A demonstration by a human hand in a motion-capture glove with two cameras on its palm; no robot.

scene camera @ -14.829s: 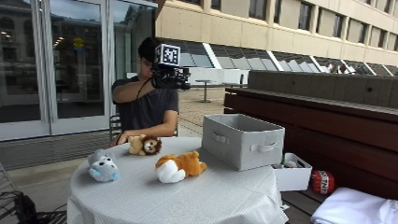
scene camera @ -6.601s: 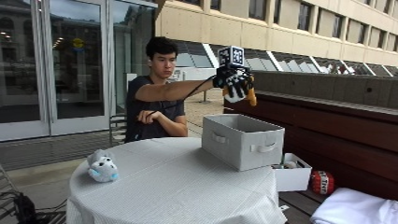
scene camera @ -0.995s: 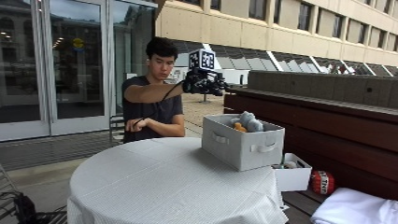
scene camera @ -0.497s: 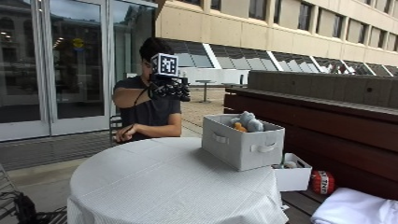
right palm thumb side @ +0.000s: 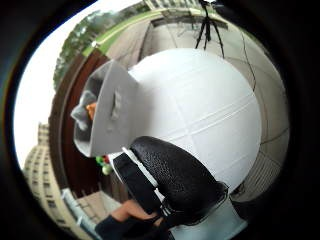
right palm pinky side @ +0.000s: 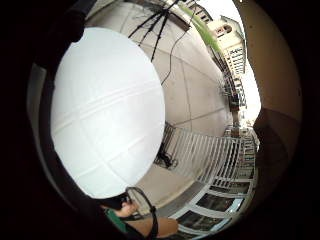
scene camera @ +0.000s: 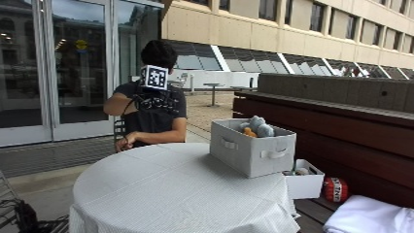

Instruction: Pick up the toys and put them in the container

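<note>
My right hand (scene camera: 157, 99) is up in front of my chest, gloved, well above the table (scene camera: 162, 194) and apart from everything on it. Nothing's in it, but can't tell if the fingers are straight or curled; thumb-side palm view only shows one black gloved finger (right palm thumb side: 175, 177) sticking out over the tablecloth w/ nothing under it. My bare left hand (scene camera: 124, 142) rests at the table's near edge by my body. The toys (scene camera: 255, 128) are in the grey fabric container (scene camera: 249, 153), grey one and an orange one poking above the rim; same seen in the thumb-side view, toys (right palm thumb side: 85, 111) inside the bin (right palm thumb side: 107, 112). Container sits on the table's edge nearest the wooden bench (scene camera: 336, 121). Beside it, lower, a small white box (scene camera: 302, 182) w/ bits inside, and a red ball (scene camera: 334, 189) next to that.
</note>
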